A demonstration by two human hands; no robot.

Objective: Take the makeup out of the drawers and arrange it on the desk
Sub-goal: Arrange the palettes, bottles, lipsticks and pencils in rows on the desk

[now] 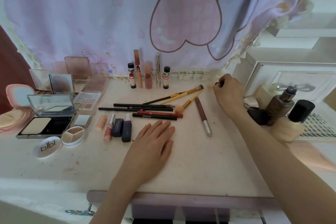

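My left hand [154, 143] lies flat on the white desk [190, 160], fingers straight, just below a row of black and red pencils [154, 112]. Far back on the right, my right hand [227, 91] pinches a small dark-tipped item [217, 83] whose pale end shows to its left. Yellow-handled brushes [181, 96] cross in the middle, and a brown pencil [202, 114] lies beside them. Lip tubes [149, 76] stand upright along the back. Lipsticks [118, 129] lie left of my left hand. Open palettes and compacts [52, 114] fill the left side.
A heart-printed curtain [163, 14] hangs behind the desk. On the right stand a dark pump bottle [280, 103], a black-capped foundation bottle [294, 120] and a white box with a bow handle [291, 82]. A drawer front [181, 205] sits under the desk's near edge.
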